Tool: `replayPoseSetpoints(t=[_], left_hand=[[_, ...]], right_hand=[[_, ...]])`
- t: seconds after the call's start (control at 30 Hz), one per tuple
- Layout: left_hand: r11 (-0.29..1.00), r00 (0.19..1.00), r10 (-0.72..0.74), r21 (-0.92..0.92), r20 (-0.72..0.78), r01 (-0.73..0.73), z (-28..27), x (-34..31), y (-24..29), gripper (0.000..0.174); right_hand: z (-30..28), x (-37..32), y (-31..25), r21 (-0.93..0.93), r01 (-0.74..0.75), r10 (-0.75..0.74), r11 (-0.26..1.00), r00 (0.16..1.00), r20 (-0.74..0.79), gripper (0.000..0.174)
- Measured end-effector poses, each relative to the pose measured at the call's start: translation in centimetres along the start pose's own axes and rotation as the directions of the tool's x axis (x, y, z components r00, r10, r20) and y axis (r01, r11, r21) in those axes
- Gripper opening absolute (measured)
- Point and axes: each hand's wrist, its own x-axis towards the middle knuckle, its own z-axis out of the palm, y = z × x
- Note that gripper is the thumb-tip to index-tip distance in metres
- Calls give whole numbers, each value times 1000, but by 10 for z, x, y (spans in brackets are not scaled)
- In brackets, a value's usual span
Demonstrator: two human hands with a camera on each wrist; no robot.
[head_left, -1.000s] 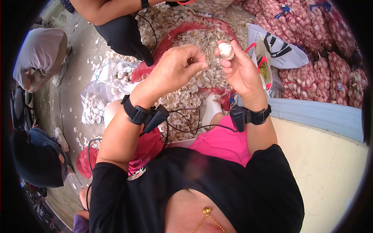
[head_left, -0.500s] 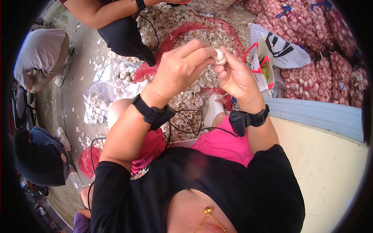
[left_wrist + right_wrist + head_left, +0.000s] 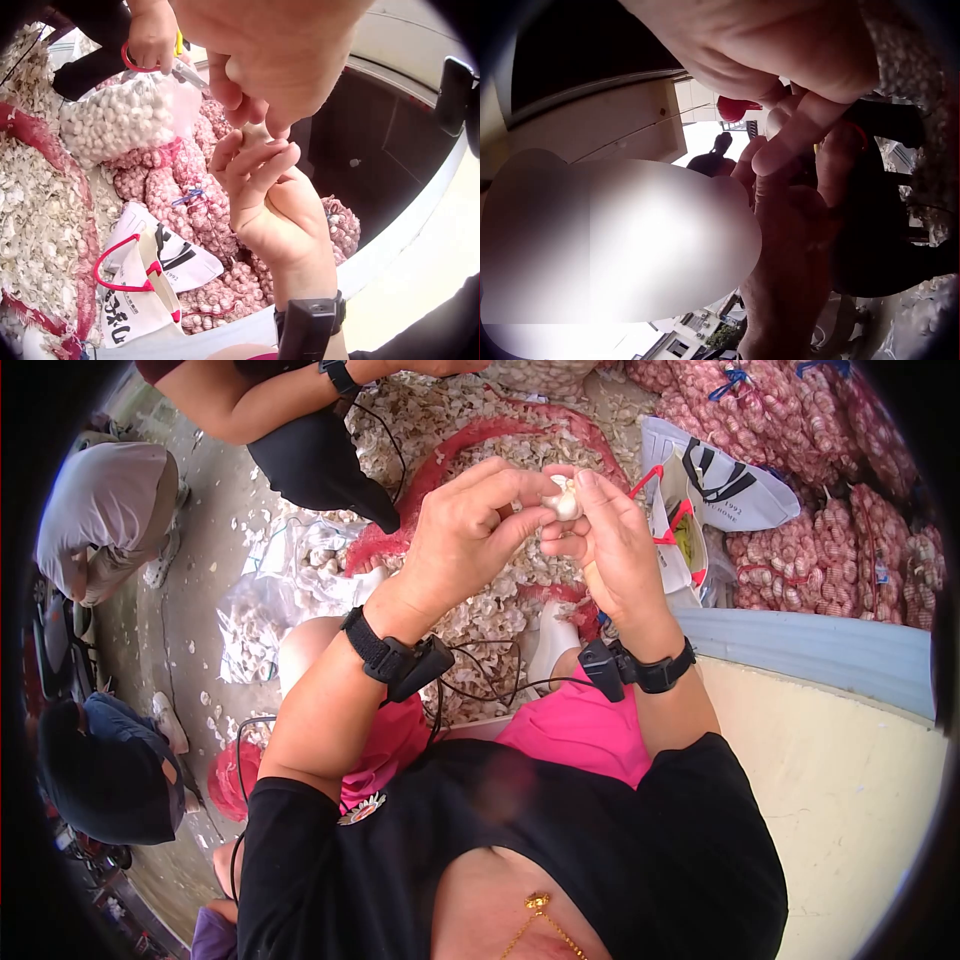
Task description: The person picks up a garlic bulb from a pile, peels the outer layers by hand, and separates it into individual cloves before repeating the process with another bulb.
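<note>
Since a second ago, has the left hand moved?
Yes. The left hand closed rightward, toward the white bag, onto the garlic bulb in the right hand.

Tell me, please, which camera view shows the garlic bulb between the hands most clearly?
The head view: the garlic bulb shows white and uncovered, pinched by the left hand and the right hand. The left wrist view shows only a sliver between fingers. In the right wrist view it cannot be made out.

Concrete floor (image 3: 195, 500) under loose garlic skins (image 3: 480, 610) and red mesh garlic sacks (image 3: 790, 410).
</note>
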Motion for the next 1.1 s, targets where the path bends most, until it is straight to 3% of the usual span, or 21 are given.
replayPoseSetpoints(t=[0.17,0.23,0.3,0.43,0.5,0.53,0.6,0.7,1.0,1.1], left_hand=[[998,999,-39,-49,12,40,-1,1,0,18],[997,997,-66,-39,35,67,-2,1,-1,17],[999,999,34,-15,5,-34,-1,1,-4,15],[998,1000,-9,68,28,7,0,-2,-5,10],[935,948,-305,-160,90,316,3,-5,-6,12],[936,948,-305,-159,88,315,4,-5,-5,12],[835,908,-403,-360,112,415,3,-4,-4,21],[737,842,-499,-412,204,537,-6,3,5,26],[555,751,-573,-520,328,650,-19,7,10,17],[575,735,-579,-463,352,674,-24,9,13,15]], right_hand=[[4,-2,1,-134,32,-31,990,999,4,39],[2,-1,2,-132,28,-28,991,1000,2,38],[1,-1,2,-130,25,-25,991,1000,1,38],[-4,1,1,-25,-2,3,1000,999,36,38],[-3,2,0,-9,14,-13,1000,998,58,38],[-1,1,0,-46,58,-57,997,998,39,38],[4,0,-1,-82,101,-100,991,995,23,38],[8,-2,0,-164,177,-177,970,984,14,33],[-1,2,2,-75,127,-122,989,990,76,28],[-3,1,0,-92,108,-99,990,990,97,29]])
